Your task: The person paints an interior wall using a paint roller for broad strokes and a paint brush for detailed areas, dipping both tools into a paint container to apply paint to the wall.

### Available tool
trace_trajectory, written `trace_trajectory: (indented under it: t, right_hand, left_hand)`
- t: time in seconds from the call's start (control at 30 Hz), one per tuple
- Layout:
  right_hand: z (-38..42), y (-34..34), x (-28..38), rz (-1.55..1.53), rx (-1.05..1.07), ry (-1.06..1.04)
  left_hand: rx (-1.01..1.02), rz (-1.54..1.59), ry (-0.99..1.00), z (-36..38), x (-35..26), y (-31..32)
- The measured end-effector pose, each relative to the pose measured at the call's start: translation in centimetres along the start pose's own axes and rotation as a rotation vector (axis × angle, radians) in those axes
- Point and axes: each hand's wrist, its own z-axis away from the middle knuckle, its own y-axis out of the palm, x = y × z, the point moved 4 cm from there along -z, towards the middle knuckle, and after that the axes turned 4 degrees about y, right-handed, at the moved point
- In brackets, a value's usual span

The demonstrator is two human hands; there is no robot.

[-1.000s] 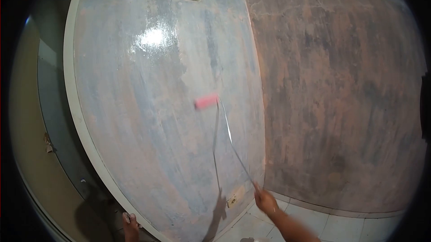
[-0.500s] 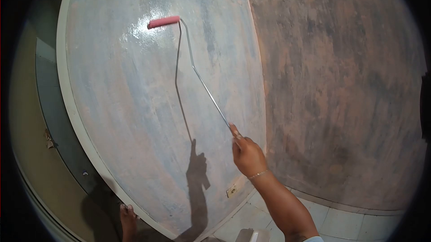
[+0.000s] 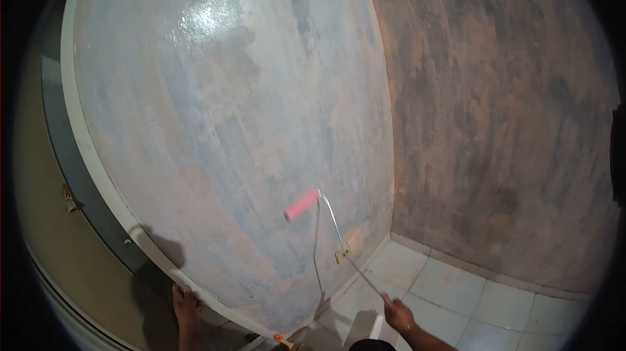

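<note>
In my right hand [image 3: 396, 314], low at the right, is the end of a paint roller's long metal frame. The pink roller sleeve [image 3: 302, 205] is slightly blurred, angled over the lower part of the grey-blue, patchy wall [image 3: 254, 129]. Its rod passes in front of a yellowish wall socket [image 3: 342, 256]. At the bottom left, my left hand [image 3: 186, 305] has its bent fingers against the pale door frame [image 3: 147, 237]. Part of its grip is hidden. Wet shine marks the wall's upper left.
A brownish wall [image 3: 495, 123] meets the grey-blue one at a corner on the right. White tiles [image 3: 450, 279] cover the floor. A grey container [image 3: 360, 329] stands by my right hand, and an orange-tipped handle [image 3: 280, 338] lies near the frame's foot.
The roller has come down from the upper wall to near the socket. My right hand has moved lower. The view has tipped downward, and the left hand stays by the door frame.
</note>
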Motion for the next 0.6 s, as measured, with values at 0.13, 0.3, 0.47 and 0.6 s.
trace_trajectory:
  t: [0.13,0.3,0.47,0.6]
  right_hand:
    - [-10.0,-10.0,12.8,-0.143,-0.302,-0.133]
    - [-12.7,-14.0,19.2,-0.247,-0.327,-0.154]
    - [-5.2,-3.8,8.2,-0.12,-0.156,-0.062]
    - [5.5,2.0,-1.6,-0.04,0.026,0.032]
  left_hand:
    - [0.014,0.033,0.019,-0.5,1.6,-0.9]
    - [-0.019,0.062,-0.004,-0.4,1.3,-0.7]
    - [0.04,0.103,0.03,-0.4,1.1,-0.7]
    - [0.056,0.103,0.028,-0.7,1.7,-0.7]
